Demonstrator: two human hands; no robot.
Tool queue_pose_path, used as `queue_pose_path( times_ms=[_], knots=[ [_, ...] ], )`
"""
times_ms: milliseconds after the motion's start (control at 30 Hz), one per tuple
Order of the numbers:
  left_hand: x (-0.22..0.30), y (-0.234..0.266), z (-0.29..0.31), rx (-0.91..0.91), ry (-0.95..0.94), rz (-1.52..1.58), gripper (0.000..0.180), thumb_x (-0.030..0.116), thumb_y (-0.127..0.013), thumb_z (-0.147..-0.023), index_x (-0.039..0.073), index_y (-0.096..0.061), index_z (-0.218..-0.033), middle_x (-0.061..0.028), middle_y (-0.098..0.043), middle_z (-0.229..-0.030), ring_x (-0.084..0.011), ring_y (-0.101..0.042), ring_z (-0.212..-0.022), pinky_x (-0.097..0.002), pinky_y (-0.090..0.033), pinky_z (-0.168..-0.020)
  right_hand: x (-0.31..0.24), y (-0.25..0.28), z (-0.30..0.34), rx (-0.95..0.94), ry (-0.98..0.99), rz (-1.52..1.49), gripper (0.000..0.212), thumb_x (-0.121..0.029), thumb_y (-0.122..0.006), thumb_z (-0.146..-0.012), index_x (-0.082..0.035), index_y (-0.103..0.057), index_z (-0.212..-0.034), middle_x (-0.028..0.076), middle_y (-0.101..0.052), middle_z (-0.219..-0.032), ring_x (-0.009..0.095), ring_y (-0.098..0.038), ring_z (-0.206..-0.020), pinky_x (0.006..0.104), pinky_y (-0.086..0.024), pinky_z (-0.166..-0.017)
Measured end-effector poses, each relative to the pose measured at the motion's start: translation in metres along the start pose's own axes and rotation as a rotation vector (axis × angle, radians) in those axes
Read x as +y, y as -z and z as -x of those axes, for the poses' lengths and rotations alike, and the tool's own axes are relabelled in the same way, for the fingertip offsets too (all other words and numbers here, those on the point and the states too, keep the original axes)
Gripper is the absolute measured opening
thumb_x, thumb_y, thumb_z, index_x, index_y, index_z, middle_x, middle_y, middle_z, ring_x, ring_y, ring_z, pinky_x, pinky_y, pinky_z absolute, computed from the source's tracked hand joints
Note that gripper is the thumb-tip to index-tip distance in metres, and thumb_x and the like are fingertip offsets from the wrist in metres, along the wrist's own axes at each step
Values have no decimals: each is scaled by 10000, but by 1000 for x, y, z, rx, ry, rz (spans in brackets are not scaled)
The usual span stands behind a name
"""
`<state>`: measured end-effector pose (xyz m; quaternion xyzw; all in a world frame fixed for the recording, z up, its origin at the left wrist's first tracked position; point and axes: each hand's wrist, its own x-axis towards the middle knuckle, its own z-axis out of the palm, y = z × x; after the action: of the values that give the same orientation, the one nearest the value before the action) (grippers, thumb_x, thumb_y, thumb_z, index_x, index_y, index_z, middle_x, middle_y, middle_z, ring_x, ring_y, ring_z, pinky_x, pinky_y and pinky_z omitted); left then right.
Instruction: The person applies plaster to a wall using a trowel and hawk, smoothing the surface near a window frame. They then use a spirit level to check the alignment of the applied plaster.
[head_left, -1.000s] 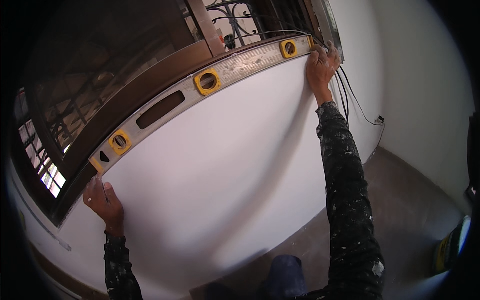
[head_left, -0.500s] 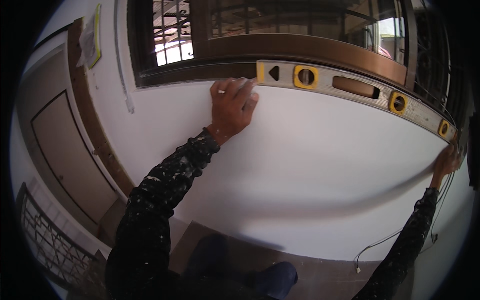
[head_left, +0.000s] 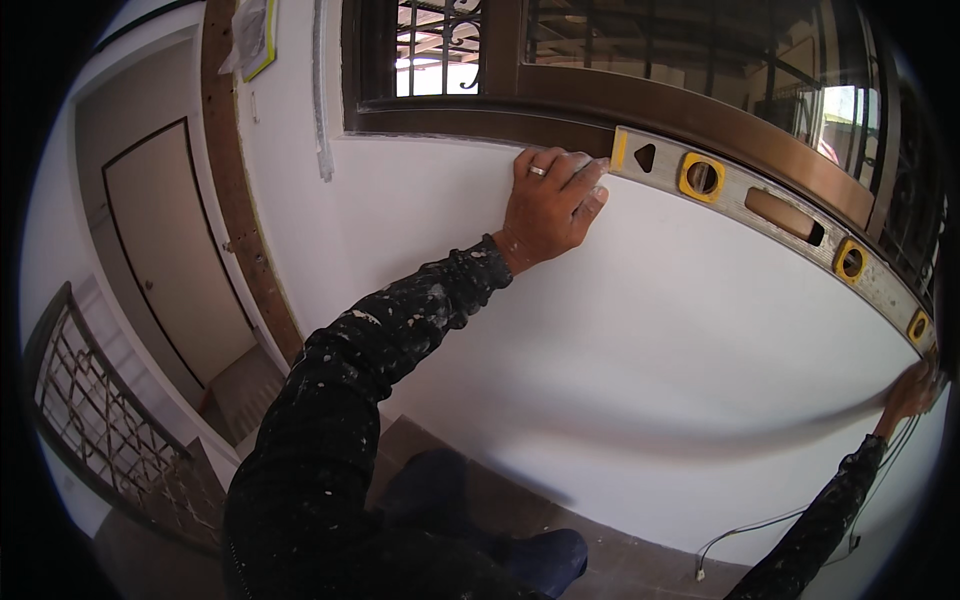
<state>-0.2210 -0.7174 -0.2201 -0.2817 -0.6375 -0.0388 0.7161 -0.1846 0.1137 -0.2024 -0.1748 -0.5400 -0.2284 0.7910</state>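
Note:
A long aluminium spirit level [head_left: 735,190] with yellow vial holders stands on edge along the lower part of the brown window frame [head_left: 450,120]. At its left end is my left hand [head_left: 552,205], fingers bent over the wall's top edge, with index fingertip and thumb at the level's end. A ring shows on one finger. My right hand [head_left: 908,390] grips the level's far right end from below; its fingertips are partly hidden in the dark rim. Both sleeves are black and spotted with white paint.
Below the window runs a white wall [head_left: 640,330]. Loose cables [head_left: 760,525] hang at the lower right, under my right hand. To the left are a wooden post [head_left: 235,180], a beige door [head_left: 170,250] and a metal railing [head_left: 110,410]. Brown flooring [head_left: 625,560] lies beneath.
The view has turned left, so the window, level and both hands sit farther right in the picture. Both hands keep their places at the level's ends.

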Motion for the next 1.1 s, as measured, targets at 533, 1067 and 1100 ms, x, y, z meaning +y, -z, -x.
queue_pose_path(
  times_ms=[533, 1067, 1100],
  knots=[
    [-1, -2, 2, -13, -1, -18, 306, 220, -662, -926, 64, -690, -1187, -66, -638, -1120, -252, -540, -1078, -437, -352, -1008, -25, 26, -12, -2, -38, -41, 359, -274, -472, -990, -111, -763, -1123, 130, -713, -1197, 350, -653, -1108, 457, -500, -973],
    [0, -1, 1, -25, -1, -33, 312, 207, -672, -918, 67, -687, -1196, -73, -640, -1123, -252, -548, -1083, -433, -344, -1017, -24, 28, -10, -7, -41, -86, 338, -256, -495, -977, -103, -763, -1115, 166, -716, -1163, 376, -658, -1081, 479, -508, -954],
    [0, -1, 1, -27, -2, -35, 309, 208, -666, -925, 68, -686, -1199, -76, -643, -1132, -255, -545, -1092, -434, -343, -1022, -26, 30, -11, -15, -45, -115, 335, -249, -497, -974, -101, -764, -1112, 171, -714, -1167, 377, -657, -1086, 480, -507, -959]
  ],
)
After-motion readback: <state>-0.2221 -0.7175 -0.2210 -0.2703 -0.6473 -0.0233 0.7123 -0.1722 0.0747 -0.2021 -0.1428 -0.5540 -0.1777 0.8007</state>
